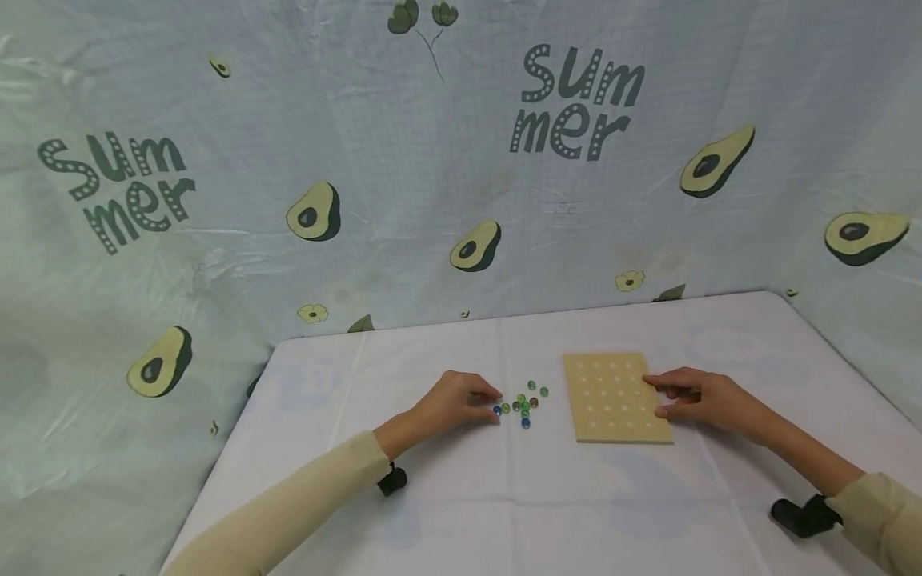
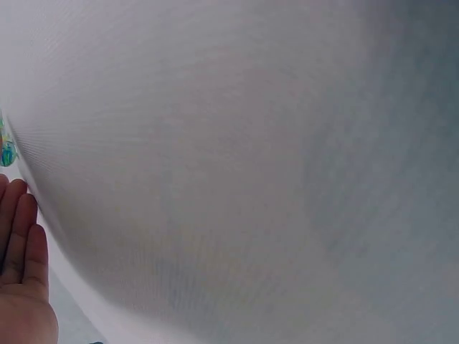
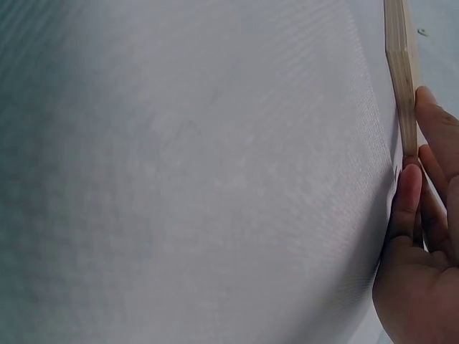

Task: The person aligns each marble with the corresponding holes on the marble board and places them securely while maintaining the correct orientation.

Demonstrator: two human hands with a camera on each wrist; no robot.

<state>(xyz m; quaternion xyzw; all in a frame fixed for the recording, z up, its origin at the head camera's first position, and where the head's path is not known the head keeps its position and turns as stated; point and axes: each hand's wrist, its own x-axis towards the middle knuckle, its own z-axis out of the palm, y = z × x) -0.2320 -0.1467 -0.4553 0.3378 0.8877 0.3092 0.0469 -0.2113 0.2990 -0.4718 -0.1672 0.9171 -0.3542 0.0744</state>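
Several small glass marbles (image 1: 524,405), green, blue and brown, lie in a loose cluster on the white cloth. My left hand (image 1: 457,400) reaches in from the left. Its thumb and forefinger are parted around a blue marble (image 1: 497,410) at the cluster's edge. In the left wrist view its straight fingers (image 2: 25,236) show beside a bit of coloured glass (image 2: 8,152). A square wooden board (image 1: 612,400) with rows of shallow round dimples lies right of the marbles. Fingertips of my right hand (image 1: 709,398) rest on the board's right edge, thumb apart from the forefinger.
The white-covered table (image 1: 461,512) extends around the board and marbles. Behind it hangs a pale curtain (image 1: 403,160) printed with avocados and lettering. A black wrist camera (image 1: 392,480) sits on the left wrist, another camera (image 1: 803,516) on the right.
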